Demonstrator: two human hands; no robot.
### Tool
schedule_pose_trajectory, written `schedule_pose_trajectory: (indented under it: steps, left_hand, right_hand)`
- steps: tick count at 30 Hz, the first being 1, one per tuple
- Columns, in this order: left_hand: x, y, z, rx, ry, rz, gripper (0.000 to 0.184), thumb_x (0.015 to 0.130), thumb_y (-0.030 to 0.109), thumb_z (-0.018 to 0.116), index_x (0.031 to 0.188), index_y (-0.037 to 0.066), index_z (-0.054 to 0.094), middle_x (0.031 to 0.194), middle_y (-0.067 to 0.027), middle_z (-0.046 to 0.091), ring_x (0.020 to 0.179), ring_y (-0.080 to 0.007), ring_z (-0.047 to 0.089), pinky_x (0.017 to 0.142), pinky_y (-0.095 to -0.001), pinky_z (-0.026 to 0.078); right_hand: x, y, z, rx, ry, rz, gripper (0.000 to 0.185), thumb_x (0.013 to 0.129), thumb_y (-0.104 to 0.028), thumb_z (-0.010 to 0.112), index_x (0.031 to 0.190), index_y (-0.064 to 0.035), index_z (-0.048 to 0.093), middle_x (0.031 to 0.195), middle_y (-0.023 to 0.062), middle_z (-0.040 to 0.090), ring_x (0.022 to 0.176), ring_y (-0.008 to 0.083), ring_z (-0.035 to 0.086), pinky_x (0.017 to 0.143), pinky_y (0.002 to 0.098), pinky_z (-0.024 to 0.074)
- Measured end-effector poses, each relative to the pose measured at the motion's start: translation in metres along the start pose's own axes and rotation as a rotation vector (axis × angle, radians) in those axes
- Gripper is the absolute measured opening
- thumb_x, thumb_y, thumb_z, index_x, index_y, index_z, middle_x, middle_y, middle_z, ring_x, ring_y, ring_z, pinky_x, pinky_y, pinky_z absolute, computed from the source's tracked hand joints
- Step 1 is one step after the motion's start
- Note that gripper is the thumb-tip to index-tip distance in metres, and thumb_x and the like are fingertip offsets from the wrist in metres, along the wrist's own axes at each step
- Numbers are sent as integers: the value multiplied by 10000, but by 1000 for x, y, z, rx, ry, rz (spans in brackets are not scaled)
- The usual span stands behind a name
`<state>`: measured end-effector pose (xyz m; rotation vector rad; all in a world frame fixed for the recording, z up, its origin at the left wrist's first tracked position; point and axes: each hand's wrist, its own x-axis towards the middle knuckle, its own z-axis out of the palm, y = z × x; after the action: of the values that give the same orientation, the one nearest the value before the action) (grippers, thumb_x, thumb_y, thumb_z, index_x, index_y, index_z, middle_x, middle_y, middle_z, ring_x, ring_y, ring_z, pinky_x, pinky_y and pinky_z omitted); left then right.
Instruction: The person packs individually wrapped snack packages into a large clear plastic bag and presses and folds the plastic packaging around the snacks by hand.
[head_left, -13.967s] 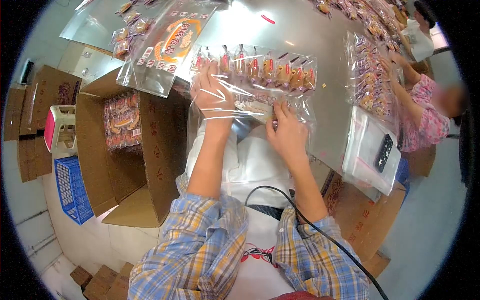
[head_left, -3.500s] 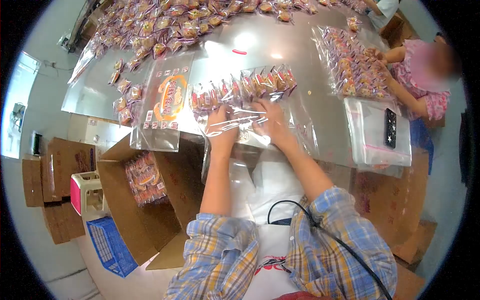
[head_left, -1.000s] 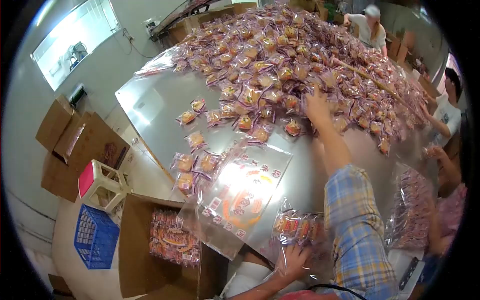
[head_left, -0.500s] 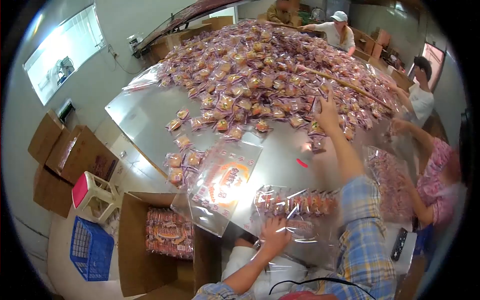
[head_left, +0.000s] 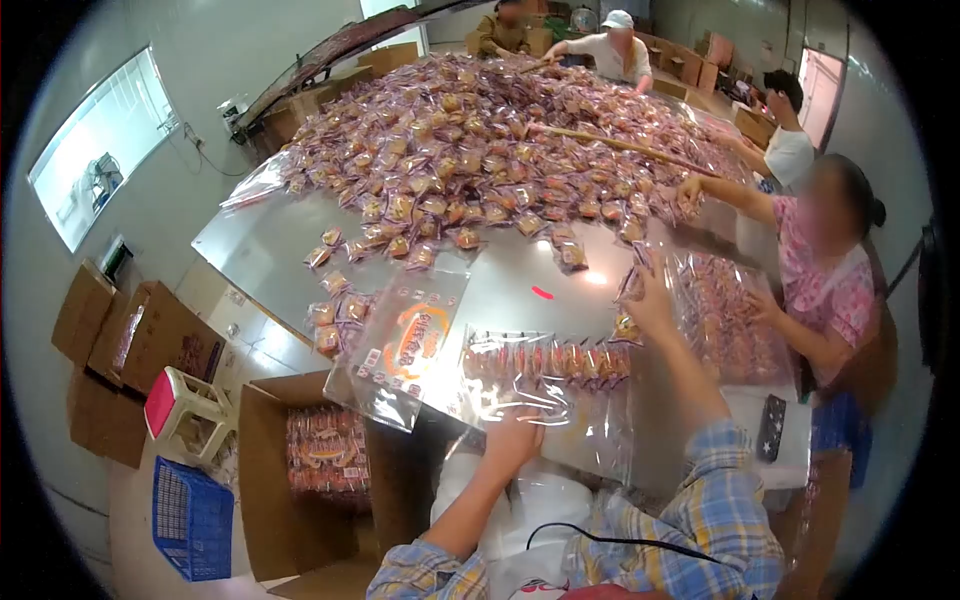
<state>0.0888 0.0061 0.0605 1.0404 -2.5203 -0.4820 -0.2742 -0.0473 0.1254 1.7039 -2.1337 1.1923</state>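
A clear plastic bag (head_left: 590,440) lies on the metal table in front of me, with a row of small wrapped snacks (head_left: 550,362) inside its far part. At the bag's near left side, my left hand (head_left: 513,442) is closed on the plastic; its fingertips are partly hidden. My right hand (head_left: 655,305) is raised just right of the row, gripping wrapped snacks (head_left: 630,290) between its fingers. One more wrapped snack (head_left: 627,328) shows right below them. Left of the row lies a stack of flat printed bags (head_left: 405,345).
A large heap of wrapped snacks (head_left: 480,150) covers the far table, a wooden stick (head_left: 620,148) across it. An open carton (head_left: 262,480) with a filled bag (head_left: 327,450) stands at lower left. A co-worker in pink (head_left: 825,270) handles another filled bag (head_left: 725,320) at right.
My right hand has come back from the heap toward the bag, carrying wrapped snacks. My left hand remains at the bag's near side. The view has shifted to the right.
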Motion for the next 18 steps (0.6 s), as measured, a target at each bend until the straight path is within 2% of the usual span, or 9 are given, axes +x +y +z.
schedule_pose_trajectory:
  steps: [1,2,5,6,9,12,14,18]
  left_hand:
    - [-6,7,1,22,-62,-9,145,841,193,682,865,50,687,920,-156,718,921,-351,695,779,-482,548]
    - [-13,15,3,24,-51,-9,209,845,205,685,973,40,693,1073,-148,727,1061,-324,679,890,-480,533]
    - [-38,23,24,46,59,25,267,854,214,685,1065,51,692,1213,-137,703,1211,-314,621,1009,-496,479]
    - [-45,24,33,68,76,18,307,859,223,695,1111,48,700,1286,-147,675,1276,-330,581,1063,-507,438]
    - [-53,49,28,76,204,70,308,877,235,676,1101,24,686,1233,-147,667,1240,-345,592,1058,-487,436]
    - [-62,55,34,-58,176,159,240,859,166,704,1065,42,689,1182,-127,666,1185,-324,606,1002,-466,453]
    - [-73,62,33,-148,130,186,214,836,97,721,1046,63,699,1107,-93,676,1108,-291,627,946,-441,466]
    - [-91,66,34,-240,138,208,237,801,74,744,1035,76,707,1039,-47,696,1044,-262,642,921,-423,474]
  right_hand:
    - [-12,4,-6,-20,26,-39,619,655,-118,885,1204,34,644,1597,230,373,1405,446,466,1119,446,459]
    - [-17,9,-12,88,1,21,669,639,-133,888,1239,37,645,1586,227,387,1413,436,463,1143,444,436]
    - [-38,23,-26,150,-42,140,734,630,-169,893,1277,62,633,1584,245,388,1428,428,450,1159,437,422]
    - [-50,26,-25,-6,-35,95,780,641,-220,893,1306,82,619,1581,272,387,1423,435,453,1170,436,408]
    - [-66,48,-22,33,53,184,777,663,-262,882,1305,87,616,1578,296,384,1420,451,446,1176,440,397]
    - [-49,64,-41,72,133,239,771,707,-322,885,1304,76,599,1522,293,435,1383,439,474,1154,462,402]
    - [-29,103,-42,52,195,121,773,732,-344,879,1319,59,580,1425,278,509,1321,418,520,1120,462,425]
    - [-3,72,-82,200,-96,272,795,733,-404,856,1351,12,577,1353,263,554,1267,407,549,1084,468,451]
